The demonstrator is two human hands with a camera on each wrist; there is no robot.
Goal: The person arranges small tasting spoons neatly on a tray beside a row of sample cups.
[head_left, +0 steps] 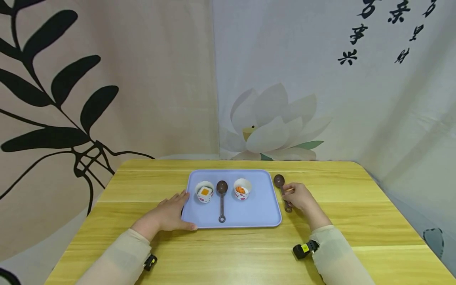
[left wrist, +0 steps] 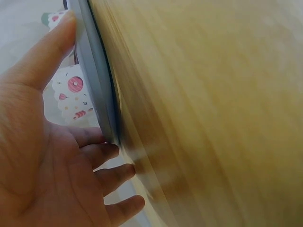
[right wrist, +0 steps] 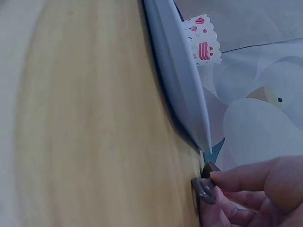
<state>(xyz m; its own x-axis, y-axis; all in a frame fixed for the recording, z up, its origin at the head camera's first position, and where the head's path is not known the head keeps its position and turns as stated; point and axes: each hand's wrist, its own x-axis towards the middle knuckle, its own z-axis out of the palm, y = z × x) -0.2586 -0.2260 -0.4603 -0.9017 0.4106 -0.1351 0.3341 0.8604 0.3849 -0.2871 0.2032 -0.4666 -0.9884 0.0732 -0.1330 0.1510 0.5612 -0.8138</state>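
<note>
A lavender tray [head_left: 261,209] lies on the wooden table. My left hand [head_left: 167,213] rests against its left side, fingers spread along that edge and thumb at the front corner; the left wrist view shows the thumb on the tray rim [left wrist: 92,61]. Right of the tray, a brown spoon [head_left: 279,181] lies bowl-away, and my right hand [head_left: 300,196] pinches its handle. In the right wrist view, thumb and fingers meet at the spoon handle [right wrist: 204,191]. A second brown spoon [head_left: 222,187] lies on the tray between two patterned paper cups.
The left paper cup [head_left: 204,198] holds a white square piece with a yellow-orange centre. Orange pieces [head_left: 240,190] sit in the right cup [head_left: 242,196]. A curtain [head_left: 178,79] with plant and flower prints hangs behind the table's far edge.
</note>
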